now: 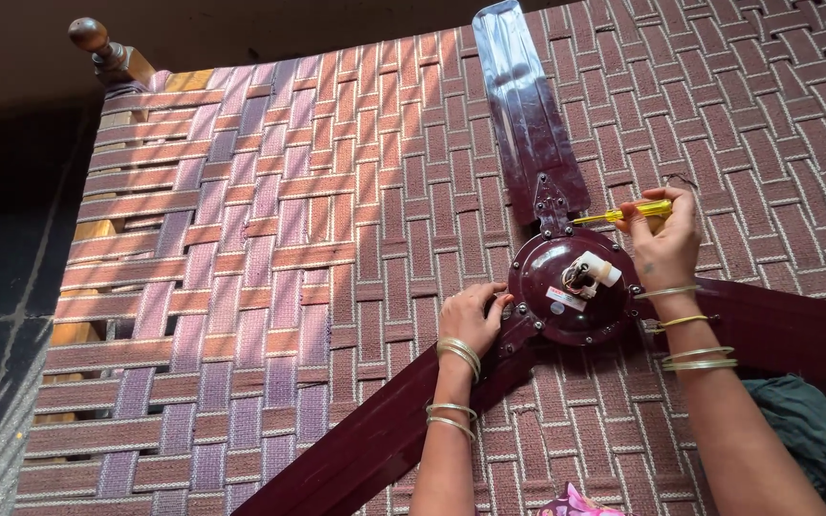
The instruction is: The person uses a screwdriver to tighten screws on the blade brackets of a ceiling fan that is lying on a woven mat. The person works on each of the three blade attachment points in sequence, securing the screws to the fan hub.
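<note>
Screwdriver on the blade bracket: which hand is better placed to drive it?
Right. The right hand holds the yellow screwdriver, its tip at the blade bracket. The left hand rests on the motor housing rim.

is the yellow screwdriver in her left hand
No, the yellow screwdriver is held in the right hand, its tip at the blade bracket, while the left hand rests on the edge of the fan motor hub.

A maroon ceiling fan [566, 287] lies on a woven cot [289, 239], right of centre. The left hand [470, 315] rests on its hub edge; the right hand [666, 239] grips a yellow screwdriver [623, 214] at a blade bracket.
</note>
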